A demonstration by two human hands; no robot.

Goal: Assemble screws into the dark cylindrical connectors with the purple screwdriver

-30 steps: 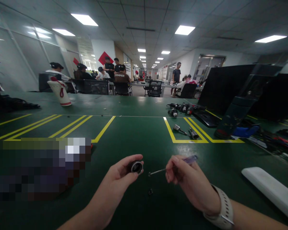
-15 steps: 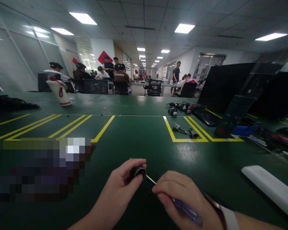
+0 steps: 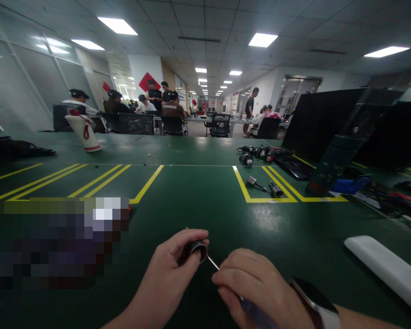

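My left hand [image 3: 167, 278] is closed round a small black cylindrical part with a metal rim [image 3: 193, 249], held just above the green table [image 3: 205, 205]. My right hand [image 3: 256, 288] grips a thin screwdriver with a purple handle [image 3: 256, 313]. Its metal shaft [image 3: 213, 263] points up and left, and the tip meets the open end of the black part. A watch sits on my right wrist.
A white flat bar [image 3: 387, 269] lies at the right. Small metal parts [image 3: 263, 185] rest inside a yellow-lined box, with more black parts [image 3: 256, 153] behind. Dark monitors [image 3: 329, 123] stand at the right. A white cup [image 3: 84, 132] is far left. Several people sit or stand in the background.
My right hand turned the screwdriver round and brought its tip into the black part. Both hands sank slightly and drew closer together.
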